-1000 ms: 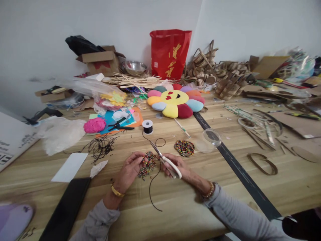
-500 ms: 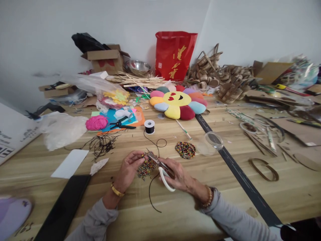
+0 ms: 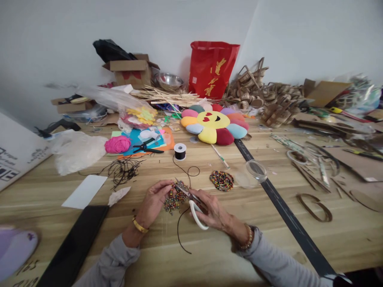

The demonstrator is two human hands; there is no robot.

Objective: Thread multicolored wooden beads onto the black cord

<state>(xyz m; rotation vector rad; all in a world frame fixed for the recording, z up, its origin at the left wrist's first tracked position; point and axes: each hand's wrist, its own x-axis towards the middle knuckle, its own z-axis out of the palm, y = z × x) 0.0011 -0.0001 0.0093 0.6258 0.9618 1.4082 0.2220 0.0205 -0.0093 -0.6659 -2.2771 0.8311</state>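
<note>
My right hand (image 3: 211,209) is closed round a pair of scissors (image 3: 196,211) with white handles. Their metal blades point up and left, just beside the fingertips of my left hand (image 3: 154,201). Those left fingers are pinched together at the pile's edge; what they hold is too small to make out. Under both hands lies a loose pile of small multicoloured beads (image 3: 172,205). A black cord (image 3: 178,235) curves over the table below the pile. Behind stands a white spool of black cord (image 3: 180,152). Strung beads (image 3: 221,181) lie coiled to the right.
A round clear plastic container (image 3: 256,170) sits right of the strung beads. Tangled black cord (image 3: 124,171), white paper (image 3: 84,191) and a black flat case (image 3: 74,247) lie on the left. A flower cushion (image 3: 214,119) and red bag (image 3: 211,71) stand behind.
The view has shifted slightly, so the background sits a little lower and further right. Both hands and the scissors keep nearly the same place over the beads.
</note>
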